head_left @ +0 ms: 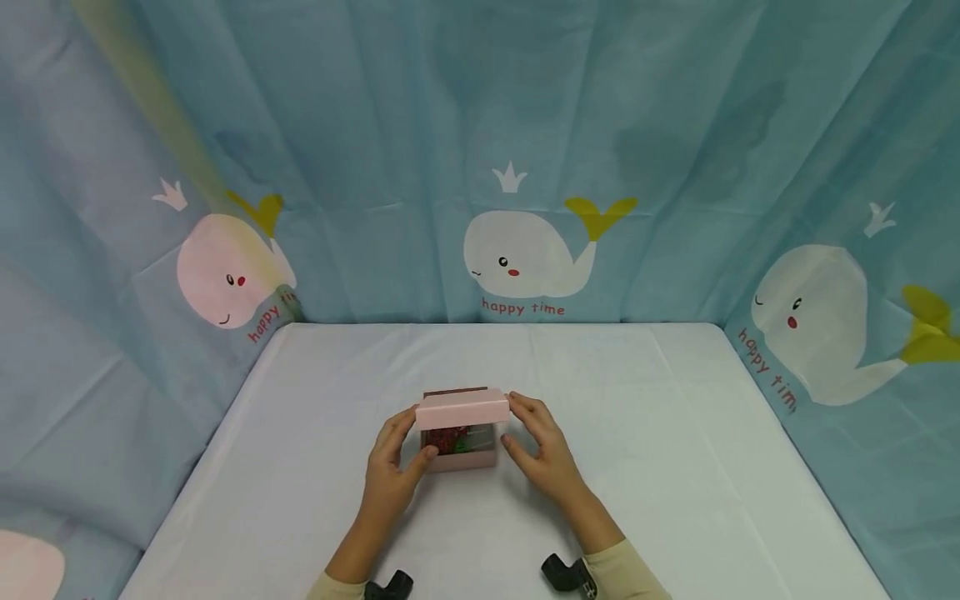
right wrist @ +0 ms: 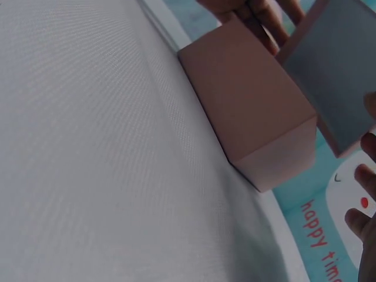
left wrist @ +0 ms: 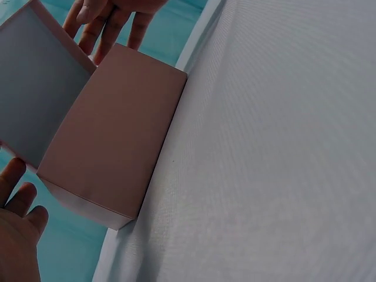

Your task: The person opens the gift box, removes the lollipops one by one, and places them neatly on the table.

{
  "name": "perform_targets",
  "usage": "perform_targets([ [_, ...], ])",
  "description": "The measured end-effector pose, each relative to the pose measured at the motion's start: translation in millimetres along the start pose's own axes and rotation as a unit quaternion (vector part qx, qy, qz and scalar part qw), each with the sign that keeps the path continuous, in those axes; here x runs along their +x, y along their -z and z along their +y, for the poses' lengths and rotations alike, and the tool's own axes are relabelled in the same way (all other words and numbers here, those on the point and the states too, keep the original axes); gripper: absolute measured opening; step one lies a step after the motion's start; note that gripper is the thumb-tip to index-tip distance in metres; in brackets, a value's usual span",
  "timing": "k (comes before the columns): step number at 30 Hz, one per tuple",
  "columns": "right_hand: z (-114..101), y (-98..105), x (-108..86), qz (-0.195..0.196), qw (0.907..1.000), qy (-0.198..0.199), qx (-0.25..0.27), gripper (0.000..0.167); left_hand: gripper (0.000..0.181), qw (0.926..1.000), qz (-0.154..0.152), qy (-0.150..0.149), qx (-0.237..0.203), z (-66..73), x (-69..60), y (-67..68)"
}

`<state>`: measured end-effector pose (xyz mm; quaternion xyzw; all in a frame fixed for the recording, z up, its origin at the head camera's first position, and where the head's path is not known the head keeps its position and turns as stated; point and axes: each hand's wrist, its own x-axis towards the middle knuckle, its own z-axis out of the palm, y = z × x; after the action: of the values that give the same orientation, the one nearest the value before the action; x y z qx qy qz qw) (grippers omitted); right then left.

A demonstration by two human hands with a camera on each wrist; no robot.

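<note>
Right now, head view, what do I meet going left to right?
Cut-off pale print at the lower left edge → left whale print → left hand → pink box with lid raised → right hand → right whale print.

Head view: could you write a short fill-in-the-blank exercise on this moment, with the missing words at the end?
1. The left hand and right hand touch a ____ lid raised over the box.
2. The tablecloth is ____.
3. Under the middle whale, red lettering reads "happy ____".
Missing words: pink; white; time.
</note>
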<state>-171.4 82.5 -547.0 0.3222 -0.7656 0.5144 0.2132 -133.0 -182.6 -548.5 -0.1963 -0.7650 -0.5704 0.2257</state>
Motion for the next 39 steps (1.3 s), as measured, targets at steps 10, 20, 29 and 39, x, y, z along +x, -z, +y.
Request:
perform_targets([
  [10,-30.5,7.0,11.7,0.016,0.9998,0.004,-0.012,0.061,0.066,0.9976,-0.018,0.066,-0.001,-2.0,-4.2,-2.5],
  [20,-28.5,6.1,10.2,-0.013,0.9996,0.014,-0.02,0.071,0.068,0.9991,-0.004,0.027,0.033,-2.8,-3.6,-1.9],
  [29,9.5,-7.2,-4.2,-0.032,0.9984,0.034,-0.031,0.082,0.08,0.9944,-0.019,0.028,0.1,-6.9,-6.1,-1.5],
  [39,2.5,-6.5,-3.8,-0.022,0.9993,0.008,-0.031,0.081,0.077,0.9938,-0.002,0.008,0.111,-4.2,-4.6,-0.7],
])
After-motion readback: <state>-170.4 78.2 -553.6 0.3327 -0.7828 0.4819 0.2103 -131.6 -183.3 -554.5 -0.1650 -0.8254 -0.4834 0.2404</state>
